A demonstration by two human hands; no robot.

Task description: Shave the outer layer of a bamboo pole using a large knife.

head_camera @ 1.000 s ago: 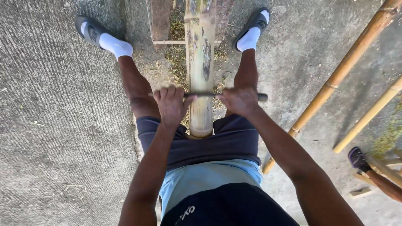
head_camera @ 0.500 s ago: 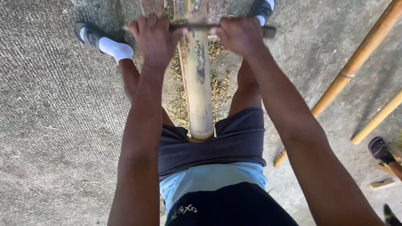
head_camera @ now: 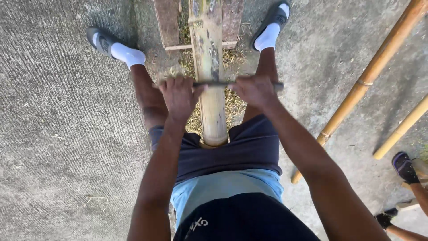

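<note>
A thick bamboo pole point(head_camera: 209, 76) is seen running from the top centre of the frame down to the person's lap, between the spread legs. A dark metal blade point(head_camera: 223, 83) is laid across it. The blade's left end is gripped by the closed left hand point(head_camera: 179, 94), its right end by the closed right hand point(head_camera: 255, 90). Shavings point(head_camera: 232, 105) are scattered beneath on the concrete floor point(head_camera: 58, 134). Two slimmer bamboo poles point(head_camera: 370, 76) are seen slanting at the right.
</note>
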